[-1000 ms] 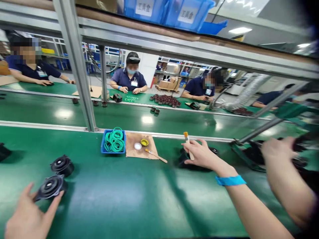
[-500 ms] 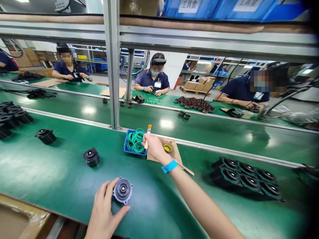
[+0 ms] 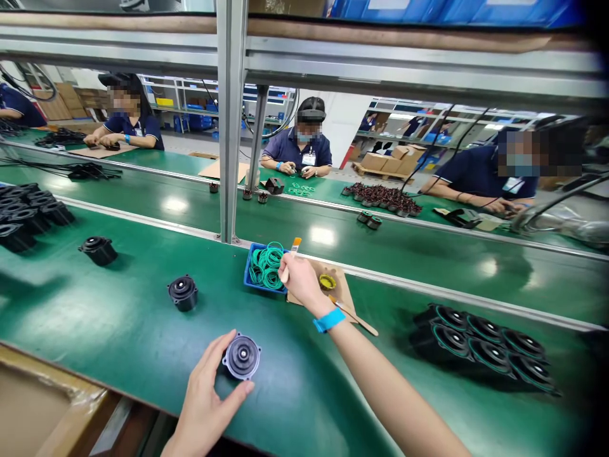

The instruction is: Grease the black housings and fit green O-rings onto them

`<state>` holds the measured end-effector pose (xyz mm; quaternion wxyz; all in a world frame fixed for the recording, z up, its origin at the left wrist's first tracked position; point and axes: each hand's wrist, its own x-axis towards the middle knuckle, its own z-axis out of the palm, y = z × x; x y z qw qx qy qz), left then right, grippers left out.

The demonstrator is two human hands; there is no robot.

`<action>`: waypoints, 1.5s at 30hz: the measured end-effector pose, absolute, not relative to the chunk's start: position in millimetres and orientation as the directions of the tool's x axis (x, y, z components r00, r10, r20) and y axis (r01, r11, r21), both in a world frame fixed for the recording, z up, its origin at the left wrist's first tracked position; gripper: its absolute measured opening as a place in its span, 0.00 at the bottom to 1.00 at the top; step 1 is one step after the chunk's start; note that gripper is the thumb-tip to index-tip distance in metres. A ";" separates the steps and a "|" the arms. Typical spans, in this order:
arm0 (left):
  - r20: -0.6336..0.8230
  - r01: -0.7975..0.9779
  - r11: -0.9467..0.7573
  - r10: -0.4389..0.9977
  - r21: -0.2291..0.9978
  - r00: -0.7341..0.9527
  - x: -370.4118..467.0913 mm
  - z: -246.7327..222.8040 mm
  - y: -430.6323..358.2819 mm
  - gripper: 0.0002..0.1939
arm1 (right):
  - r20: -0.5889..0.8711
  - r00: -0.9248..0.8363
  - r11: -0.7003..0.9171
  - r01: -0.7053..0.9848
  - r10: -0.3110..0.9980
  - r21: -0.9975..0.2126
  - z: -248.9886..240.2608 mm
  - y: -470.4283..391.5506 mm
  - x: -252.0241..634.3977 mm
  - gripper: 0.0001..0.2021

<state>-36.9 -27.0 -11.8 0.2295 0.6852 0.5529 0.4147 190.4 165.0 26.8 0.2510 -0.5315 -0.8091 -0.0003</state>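
Observation:
My left hand (image 3: 207, 387) curves around a round black motor housing (image 3: 242, 357) on the green bench, fingers at its upper left and thumb at its lower edge. The housing stands upright, its stepped round top facing up. Farther forward, my right hand (image 3: 302, 279) is closed around a small brush (image 3: 295, 245), bristles pointing up. That hand's fingertips are at the right side of a blue bin (image 3: 247, 278) of green rubber rings (image 3: 264, 266); whether they pinch a ring is hidden. Two more black housings (image 3: 183, 292) stand to the left.
A yellow dish (image 3: 327, 282) and a second brush (image 3: 354, 315) lie on cardboard (image 3: 345, 292) right of the bin. Finished-looking rows of green-ringed housings (image 3: 490, 349) stand at right, more housings (image 3: 33, 212) at far left. A metal post (image 3: 228, 158) rises behind the bin; co-workers sit opposite.
The view has shifted slightly, moving the bench things rightward in the picture. My left thumb has come in closer to the housing. My right hand stays beside the bin with the brush.

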 end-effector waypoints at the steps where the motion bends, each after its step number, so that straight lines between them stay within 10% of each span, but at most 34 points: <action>1: 0.311 0.563 -0.275 0.950 0.779 0.034 -36.5 -12.6 -27.2 0.28 | 0.425 -0.292 0.429 0.861 0.857 -0.273 26.6 164.2 191.2 0.04; 14: 0.281 0.510 -0.218 0.958 0.832 -0.048 -33.5 -16.6 -28.7 0.28 | 0.571 -0.121 0.454 0.746 0.812 -0.488 48.7 153.3 191.6 0.08; 27: 0.294 0.489 -0.238 0.955 0.840 -0.041 -31.7 -17.1 -31.3 0.29 | 0.210 -0.540 0.479 0.426 0.815 -0.768 50.8 55.2 145.2 0.14; 39: 0.602 0.768 -0.483 0.782 0.420 0.162 -42.6 -11.9 -27.3 0.23 | 0.534 -0.701 0.879 0.328 0.473 -0.348 30.5 39.8 172.2 0.23; 45: 0.762 0.742 -0.607 0.612 0.284 0.209 -42.0 -20.4 -25.5 0.11 | 0.671 -0.674 0.943 0.311 0.308 -0.121 16.1 32.0 178.5 0.08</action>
